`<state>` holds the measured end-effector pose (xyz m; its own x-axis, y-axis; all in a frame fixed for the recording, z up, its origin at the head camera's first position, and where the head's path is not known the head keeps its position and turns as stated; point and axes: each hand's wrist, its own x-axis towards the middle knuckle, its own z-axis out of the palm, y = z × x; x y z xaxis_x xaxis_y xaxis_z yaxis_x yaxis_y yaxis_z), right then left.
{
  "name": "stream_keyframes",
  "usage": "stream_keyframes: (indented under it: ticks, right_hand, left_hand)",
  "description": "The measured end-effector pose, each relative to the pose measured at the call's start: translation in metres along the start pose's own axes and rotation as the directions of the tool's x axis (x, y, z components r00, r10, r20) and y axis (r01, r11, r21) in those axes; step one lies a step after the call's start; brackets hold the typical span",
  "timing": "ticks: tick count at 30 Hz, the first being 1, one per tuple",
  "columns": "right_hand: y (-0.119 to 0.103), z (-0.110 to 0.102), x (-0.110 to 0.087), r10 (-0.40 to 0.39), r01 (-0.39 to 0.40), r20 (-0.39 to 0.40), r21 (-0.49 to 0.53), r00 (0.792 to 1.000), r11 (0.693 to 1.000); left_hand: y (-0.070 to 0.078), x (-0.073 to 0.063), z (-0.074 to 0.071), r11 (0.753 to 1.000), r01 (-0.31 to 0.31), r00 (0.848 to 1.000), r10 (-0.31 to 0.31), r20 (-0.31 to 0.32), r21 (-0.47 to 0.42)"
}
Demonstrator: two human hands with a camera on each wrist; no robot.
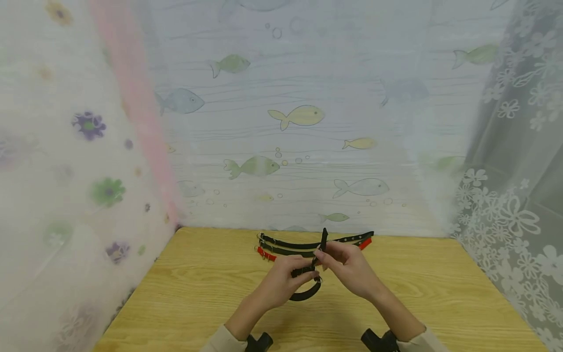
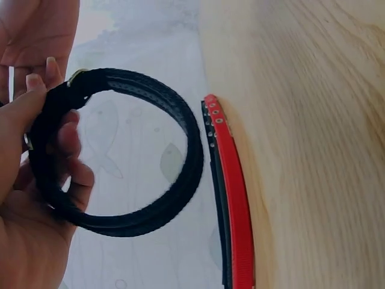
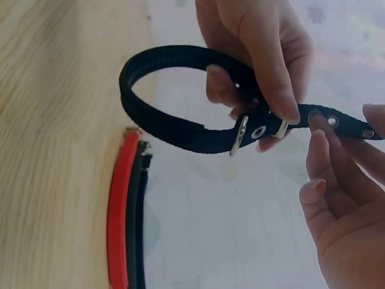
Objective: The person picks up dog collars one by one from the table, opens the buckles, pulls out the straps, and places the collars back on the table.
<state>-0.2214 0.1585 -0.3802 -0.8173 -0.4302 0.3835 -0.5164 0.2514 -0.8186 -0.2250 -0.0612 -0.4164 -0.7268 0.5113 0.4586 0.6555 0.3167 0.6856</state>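
Note:
A black collar point(image 3: 159, 132), bent into a loop, is held up between both hands above the table. Its strap end, with metal eyelets, passes through the buckle, and a metal ring point(image 3: 239, 136) hangs beside it. My left hand point(image 1: 281, 281) grips the collar at the buckle, thumb on top. With thumb and fingers my right hand point(image 1: 349, 269) pinches the free end of the strap, which points upward in the head view. In the left wrist view the collar's round loop point(image 2: 194, 150) faces the camera, while fingers cover the buckle.
Behind the hands, near the table's back edge, lie two black collars point(image 1: 290, 244) and a red collar point(image 2: 237, 198) side by side. The wooden table point(image 1: 198, 293) meets a fish-printed curtain point(image 1: 303, 195) at the back. Flowered sheets hang left and right.

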Motion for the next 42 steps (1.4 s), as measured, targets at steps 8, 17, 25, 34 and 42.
stream_keyframes:
  ticks: [8, 17, 25, 34, 42]
  right_hand:
    - [0.004, 0.0, -0.003, -0.03, 0.031, 0.01, -0.16, 1.0, 0.987]
    - [0.008, 0.005, -0.003, -0.111, 0.12, 0.075, -0.13, 0.991, 0.984]
    - [0.012, 0.006, -0.003, -0.09, 0.095, 0.056, -0.082, 0.994, 0.992]
    - [0.015, 0.005, -0.005, -0.108, 0.111, 0.044, -0.083, 0.993, 0.99]
    - [0.02, -0.001, -0.009, -0.076, 0.08, 0.051, -0.082, 0.996, 0.993]
  left_hand:
    - [-0.005, -0.001, -0.011, 0.979, 0.042, 0.98, -0.079, -0.183, -0.198]
    - [-0.004, 0.001, -0.016, 0.922, 0.055, 0.97, -0.141, -0.2, -0.383]
    - [-0.001, -0.004, -0.014, 0.833, 0.179, 0.951, -0.283, -0.124, -0.524]
    - [-0.003, -0.008, -0.017, 0.767, 0.237, 0.941, -0.335, -0.056, -0.597]
    - [-0.005, -0.011, -0.025, 0.719, 0.233, 0.923, -0.376, -0.085, -0.655]
